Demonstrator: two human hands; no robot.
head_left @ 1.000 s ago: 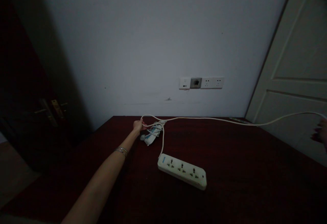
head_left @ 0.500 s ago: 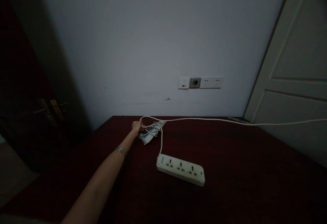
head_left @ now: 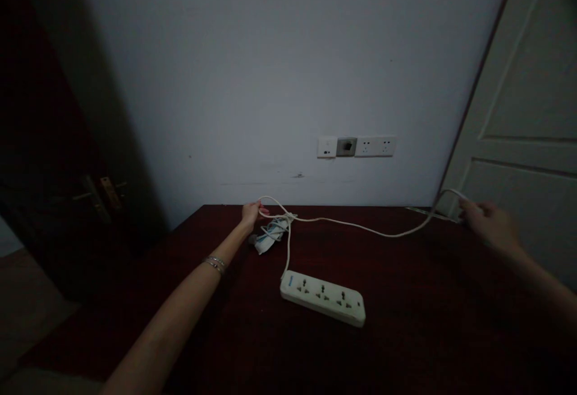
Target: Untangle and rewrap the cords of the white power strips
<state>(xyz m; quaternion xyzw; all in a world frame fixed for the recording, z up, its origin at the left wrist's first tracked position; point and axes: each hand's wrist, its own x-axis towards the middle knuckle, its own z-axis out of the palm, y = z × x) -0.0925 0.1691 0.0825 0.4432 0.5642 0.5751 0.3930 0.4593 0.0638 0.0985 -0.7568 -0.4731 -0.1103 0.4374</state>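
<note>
A white power strip [head_left: 323,299] lies at an angle on the dark red table, its sockets facing up. Its white cord [head_left: 360,226] runs from the strip's left end to the back and then across to the right. My left hand [head_left: 253,211], wearing bracelets at the wrist, is closed on a loop of the cord at the table's back left. At the far right, my right hand [head_left: 489,223] grips the cord near its other end, raised above the table. Beside my left hand lies a crumpled blue-and-white packet or cloth [head_left: 270,235], with cord loops over it.
The dark red table [head_left: 406,335] reaches back to a pale wall with a row of sockets and switches [head_left: 356,146]. A white panelled door [head_left: 527,106] stands at the right. On the left is a dark door with a handle [head_left: 97,196].
My right hand has come into view at the right, holding the cord. The cord now sags between my hands where it lay straighter. My left hand has raised its loop slightly.
</note>
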